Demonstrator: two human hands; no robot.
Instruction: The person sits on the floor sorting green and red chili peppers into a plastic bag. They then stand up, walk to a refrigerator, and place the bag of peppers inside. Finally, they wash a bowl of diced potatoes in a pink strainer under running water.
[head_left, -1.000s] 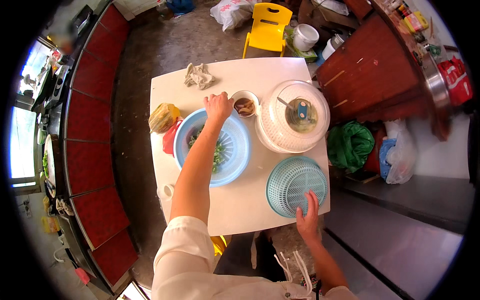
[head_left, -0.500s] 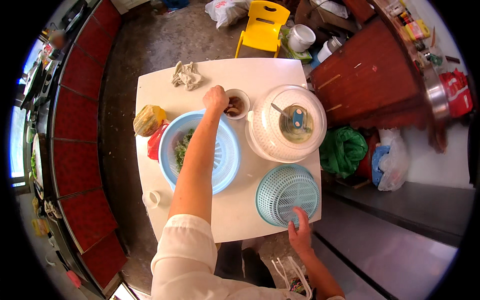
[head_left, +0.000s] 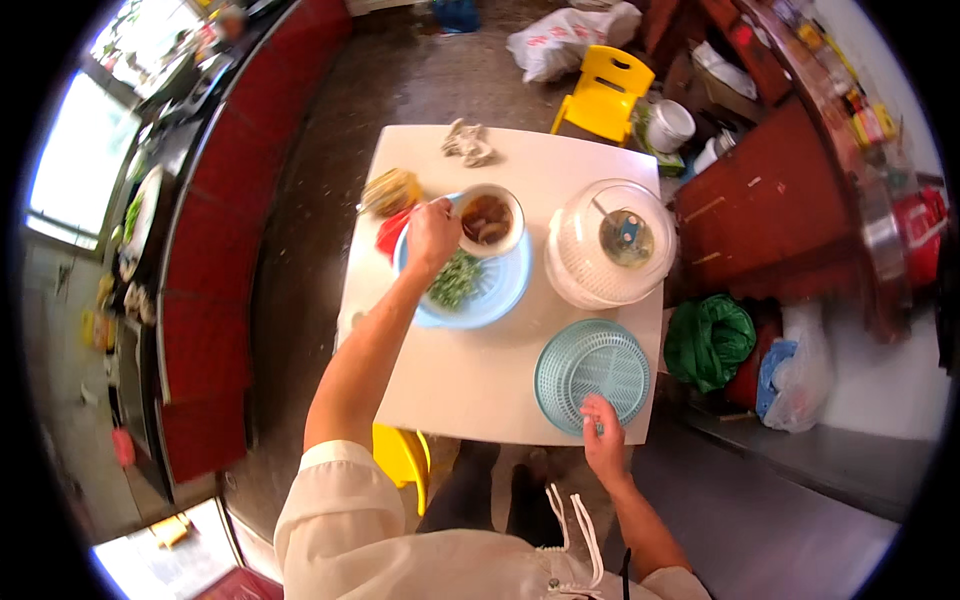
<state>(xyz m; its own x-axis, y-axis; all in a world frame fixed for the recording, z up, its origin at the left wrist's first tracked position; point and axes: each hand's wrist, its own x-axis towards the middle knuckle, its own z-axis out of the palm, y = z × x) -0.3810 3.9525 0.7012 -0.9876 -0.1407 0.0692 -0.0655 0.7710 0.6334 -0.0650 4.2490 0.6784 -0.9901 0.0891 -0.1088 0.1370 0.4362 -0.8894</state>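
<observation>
My left hand [head_left: 434, 228] grips the rim of a small white bowl [head_left: 489, 215] of brown contents, raised over the light-blue basin [head_left: 504, 292], which holds chopped greens [head_left: 455, 280]. My right hand [head_left: 604, 430] has its fingers loosely apart at the front edge of an upturned teal plastic colander [head_left: 605, 365], holding nothing. A large whitish lidded container [head_left: 578, 270], with a spoon on top, stands right of the bowl. A yellowish bag [head_left: 390, 188] and a red bag [head_left: 392, 230] lie behind the basin, partly hidden.
The white table [head_left: 430, 400] also bears a crumpled cloth [head_left: 468, 143] at the back. A yellow chair [head_left: 605, 95] stands beyond it and another [head_left: 402, 455] under the near edge. Red cabinets [head_left: 200, 360] run along the left; a wooden cabinet [head_left: 760, 210] and green bag [head_left: 708, 345] are right.
My left hand has picked up the small bowl from beside the lidded container and moved it left over the basin. The view has shifted; my right hand stays at the colander.
</observation>
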